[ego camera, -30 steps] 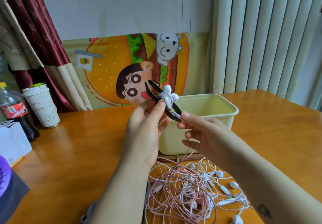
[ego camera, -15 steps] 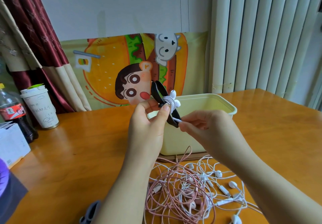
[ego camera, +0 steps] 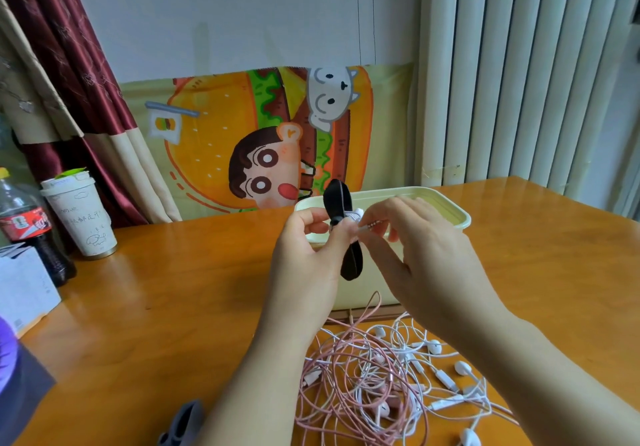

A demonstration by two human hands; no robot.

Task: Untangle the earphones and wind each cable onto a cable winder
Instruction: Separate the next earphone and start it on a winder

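Left hand (ego camera: 304,262) pinching winder (ego camera: 351,262) (upright), right hand (ego camera: 426,262) pinching white plug (ego camera: 369,227) beside it

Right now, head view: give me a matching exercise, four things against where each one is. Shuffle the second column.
Things:
1. cable winder
2. plug
3. paper cup
4. tangled earphones

Places:
A. loose on the table, on the person's side of the tub
B. pinched by the right hand
C. far left, beside the cola bottle
D. gripped in the left hand

Pairs: 1-D, 2-B, 3-C, 4-A.
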